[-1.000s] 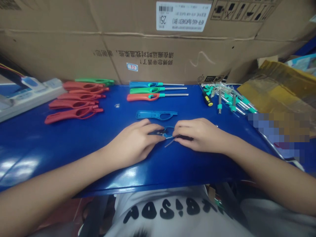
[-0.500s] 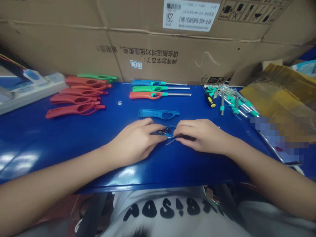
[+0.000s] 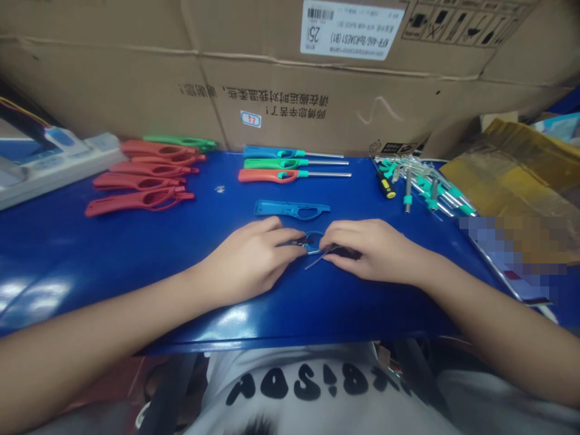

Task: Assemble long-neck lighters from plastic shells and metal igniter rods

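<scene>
Between my hands a blue lighter shell (image 3: 312,240) lies low over the table, partly hidden by fingers. My left hand (image 3: 258,257) is closed on its left part, thumb and index finger at a small dark piece. My right hand (image 3: 369,251) pinches at the shell's right end, and a thin dark strand (image 3: 316,261) sticks out below those fingertips. Just beyond them a second blue shell half (image 3: 292,209) lies flat, its open side up.
Three lighters with metal tubes (image 3: 296,175) lie behind. Red shells (image 3: 140,198) and a power strip (image 3: 90,154) are at left; metal tubes (image 3: 435,187), a screwdriver (image 3: 386,183) and a taped box (image 3: 521,181) at right. A large carton (image 3: 149,78) stands behind.
The thin strand's free end has shifted slightly downward. Both hands keep almost the same place and hold.
</scene>
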Available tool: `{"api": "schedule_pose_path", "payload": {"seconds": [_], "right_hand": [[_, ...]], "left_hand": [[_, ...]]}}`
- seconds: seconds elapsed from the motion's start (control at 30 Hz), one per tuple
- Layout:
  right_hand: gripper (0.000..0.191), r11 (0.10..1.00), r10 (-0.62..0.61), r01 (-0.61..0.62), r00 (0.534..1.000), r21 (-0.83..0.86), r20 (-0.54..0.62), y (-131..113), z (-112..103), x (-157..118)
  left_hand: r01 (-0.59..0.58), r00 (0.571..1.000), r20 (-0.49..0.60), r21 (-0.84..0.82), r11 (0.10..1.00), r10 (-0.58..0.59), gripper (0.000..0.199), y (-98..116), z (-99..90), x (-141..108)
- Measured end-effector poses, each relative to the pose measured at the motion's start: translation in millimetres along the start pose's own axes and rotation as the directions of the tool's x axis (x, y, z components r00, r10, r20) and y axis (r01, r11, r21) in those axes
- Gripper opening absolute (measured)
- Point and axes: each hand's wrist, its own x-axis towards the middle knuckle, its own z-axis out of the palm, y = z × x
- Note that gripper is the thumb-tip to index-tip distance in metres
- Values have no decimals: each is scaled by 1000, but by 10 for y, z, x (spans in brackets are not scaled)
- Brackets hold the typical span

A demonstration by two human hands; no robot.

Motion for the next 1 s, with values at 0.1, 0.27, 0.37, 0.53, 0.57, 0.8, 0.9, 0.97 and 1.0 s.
{"api": "schedule_pose_path", "payload": {"seconds": [0.1,0.27,0.37,0.53,0.57,0.8,0.9,0.97,1.0], "right_hand": [[9,1000,9,-9,1000,5,-9,-5,-17,4],[16,996,-18,16,1000,-86,-18,-19,-27,-9],[21,999,7,-9,998,-45,-59,2,-68,-11],[26,906,303,-361,917,-220,-258,258,-244,-43],[27,843,381,-462,875,-275,-299,348,-285,-64],[26,588,620,-726,688,-356,-377,981,-427,-247],[24,602,599,-729,682,-325,-420,1145,-420,-287],[27,584,601,-749,659,-313,-453,1226,-407,-308],[32,569,608,-761,645,-313,-464,1260,-397,-318]], "left_hand": [[-6,1000,14,24,1000,5,31,-5,-5,2],[-37,998,53,79,996,32,33,-4,-24,-3],[-40,999,37,112,993,36,32,-2,-37,-16],[-35,999,29,95,995,33,32,-11,-50,-31],[-35,999,34,89,995,32,33,-15,-50,-30],[6,998,62,55,998,-9,32,-27,-59,-14],[-3,997,79,49,999,-1,33,-29,-71,-19],[-11,997,77,42,999,8,32,-35,-77,-26],[-17,997,73,38,999,14,32,-40,-78,-29]]}}
